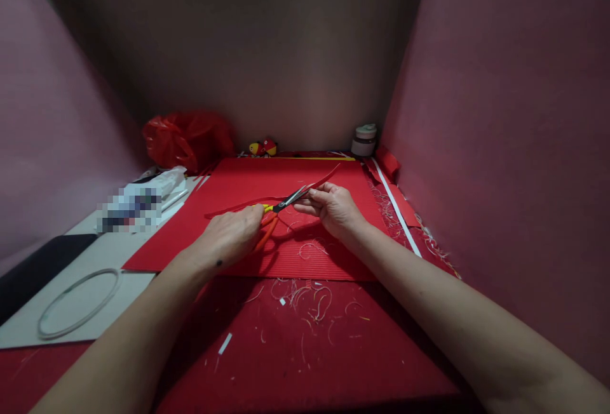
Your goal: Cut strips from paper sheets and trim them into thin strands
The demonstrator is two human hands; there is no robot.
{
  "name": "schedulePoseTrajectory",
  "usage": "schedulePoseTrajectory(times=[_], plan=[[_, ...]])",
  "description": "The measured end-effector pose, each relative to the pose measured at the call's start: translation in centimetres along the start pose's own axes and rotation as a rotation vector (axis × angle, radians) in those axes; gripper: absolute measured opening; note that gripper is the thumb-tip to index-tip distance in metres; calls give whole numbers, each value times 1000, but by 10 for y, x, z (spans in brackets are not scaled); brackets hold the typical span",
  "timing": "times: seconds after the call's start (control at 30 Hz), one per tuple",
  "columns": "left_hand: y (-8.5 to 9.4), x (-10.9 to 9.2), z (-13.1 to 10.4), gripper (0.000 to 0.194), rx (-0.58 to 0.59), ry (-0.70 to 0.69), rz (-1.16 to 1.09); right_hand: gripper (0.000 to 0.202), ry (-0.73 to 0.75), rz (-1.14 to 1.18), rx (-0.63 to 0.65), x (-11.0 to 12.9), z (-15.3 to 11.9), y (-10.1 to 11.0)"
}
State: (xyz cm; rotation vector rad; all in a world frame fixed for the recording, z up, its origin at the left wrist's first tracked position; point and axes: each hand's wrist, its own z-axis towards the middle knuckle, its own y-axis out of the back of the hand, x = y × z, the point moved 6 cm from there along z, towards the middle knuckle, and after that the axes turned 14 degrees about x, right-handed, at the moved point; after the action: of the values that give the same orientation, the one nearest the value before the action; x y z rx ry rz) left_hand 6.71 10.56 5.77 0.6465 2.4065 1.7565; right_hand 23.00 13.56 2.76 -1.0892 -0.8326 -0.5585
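My left hand (234, 231) is closed around the handles of a pair of scissors (281, 203) with yellow and orange grips. The metal blades point away to the right and lie along a thin red strip (326, 176). My right hand (337, 209) pinches that strip close to the blade tips, thumb against fingers, and one end sticks up past the fingertips. Toward the left, the rest of the strip trails behind my left hand. Under both hands lies a red corrugated sheet (286, 176), with curled thin trimmings on it.
A red plastic bag (188, 138), small red-and-yellow toys (264, 147) and a lidded jar (365, 140) stand at the back. At left are a grey board (128, 255) and a wire ring (79, 303). Thread-like scraps (312, 300) litter the red cloth. A white strip (396, 207) lies at right.
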Motion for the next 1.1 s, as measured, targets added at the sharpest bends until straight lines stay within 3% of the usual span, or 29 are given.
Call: schedulePoseTrajectory(times=[0.5, 1.1], plan=[[-1, 4, 4, 27, 54, 29, 63, 9, -14, 12, -33, -1, -1, 2], [-3, 6, 2, 26, 72, -27, 30, 14, -59, 59, 26, -5, -1, 1]])
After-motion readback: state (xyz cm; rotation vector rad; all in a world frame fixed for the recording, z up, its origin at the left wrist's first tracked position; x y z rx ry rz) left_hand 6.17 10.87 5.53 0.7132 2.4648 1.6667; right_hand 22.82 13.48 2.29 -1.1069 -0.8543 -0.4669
